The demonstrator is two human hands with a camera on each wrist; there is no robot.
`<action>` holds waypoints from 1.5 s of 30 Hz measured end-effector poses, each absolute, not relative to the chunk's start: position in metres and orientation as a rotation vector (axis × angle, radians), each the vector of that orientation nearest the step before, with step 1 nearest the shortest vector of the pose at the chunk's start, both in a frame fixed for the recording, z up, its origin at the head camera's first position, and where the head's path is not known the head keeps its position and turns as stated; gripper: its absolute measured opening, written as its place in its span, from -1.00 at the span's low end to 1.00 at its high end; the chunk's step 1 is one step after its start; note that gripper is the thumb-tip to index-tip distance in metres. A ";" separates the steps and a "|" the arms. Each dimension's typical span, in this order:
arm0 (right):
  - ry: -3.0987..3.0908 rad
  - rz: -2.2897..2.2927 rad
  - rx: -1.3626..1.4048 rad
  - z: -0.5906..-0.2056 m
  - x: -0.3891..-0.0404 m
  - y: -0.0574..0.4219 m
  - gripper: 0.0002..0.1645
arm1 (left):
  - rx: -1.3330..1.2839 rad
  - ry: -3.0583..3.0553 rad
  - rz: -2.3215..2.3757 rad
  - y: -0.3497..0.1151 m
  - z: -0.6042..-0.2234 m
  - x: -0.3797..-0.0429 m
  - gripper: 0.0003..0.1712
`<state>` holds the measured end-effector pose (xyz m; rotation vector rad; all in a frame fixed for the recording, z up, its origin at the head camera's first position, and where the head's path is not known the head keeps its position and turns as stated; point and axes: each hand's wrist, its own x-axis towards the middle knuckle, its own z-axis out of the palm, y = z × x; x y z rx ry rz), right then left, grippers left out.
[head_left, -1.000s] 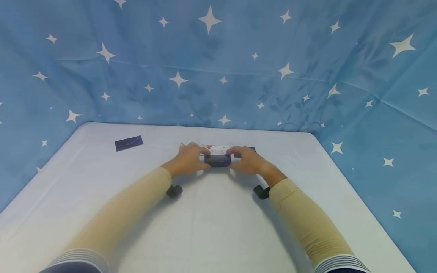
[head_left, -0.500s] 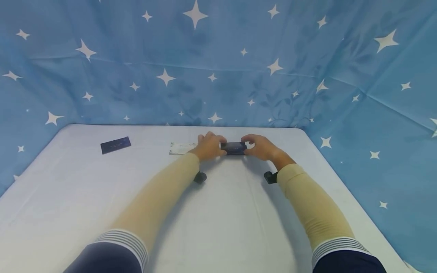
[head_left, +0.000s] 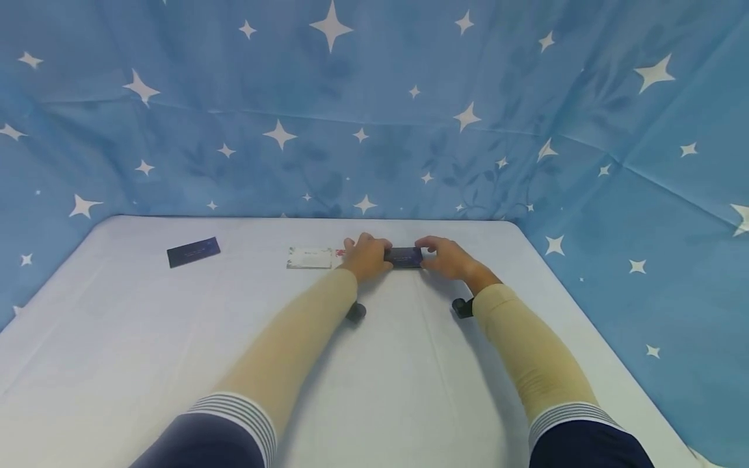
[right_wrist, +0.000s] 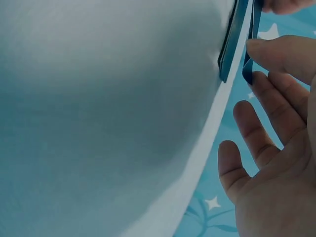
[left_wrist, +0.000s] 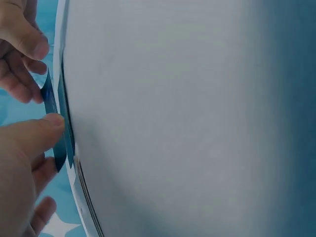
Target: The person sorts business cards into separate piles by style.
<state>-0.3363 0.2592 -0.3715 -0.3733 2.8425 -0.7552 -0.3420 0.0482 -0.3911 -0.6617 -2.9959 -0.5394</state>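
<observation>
Between my hands at the far side of the table is a dark blue card (head_left: 404,257), bowed a little in the left wrist view. Thumb and fingers of my left hand (head_left: 367,257) pinch its left part. My right hand (head_left: 449,259) pinches the right end, with thumb and index finger showing on it in the right wrist view; its other fingers are spread. Close under the held card lies a flat stack of dark cards (right_wrist: 232,42). Beside that stack is a pile of white cards with a floral print (head_left: 309,258), and a red-printed edge shows by my left hand.
Another dark blue card (head_left: 194,252) lies alone at the far left of the white table (head_left: 398,390). Behind the far edge hangs a blue curtain with white stars (head_left: 234,97). Small black devices (head_left: 355,312) hang under both wrists.
Both hands have carried the dark card right and away from me, from in front of the white cards to over the dark stack. The head view has turned slightly.
</observation>
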 end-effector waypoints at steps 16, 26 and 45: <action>2.822 -0.751 -0.322 -0.376 -0.342 0.258 -0.35 | -0.631 -3.042 -0.466 0.043 -0.386 -0.339 -0.50; 2.816 -0.739 -0.265 -0.377 -0.341 0.260 -0.38 | -0.661 -3.047 -0.484 0.044 -0.388 -0.341 -0.50; 2.810 -0.847 -0.172 -0.377 -0.334 0.257 -0.27 | -0.615 -3.092 -0.716 0.031 -0.371 -0.339 -0.29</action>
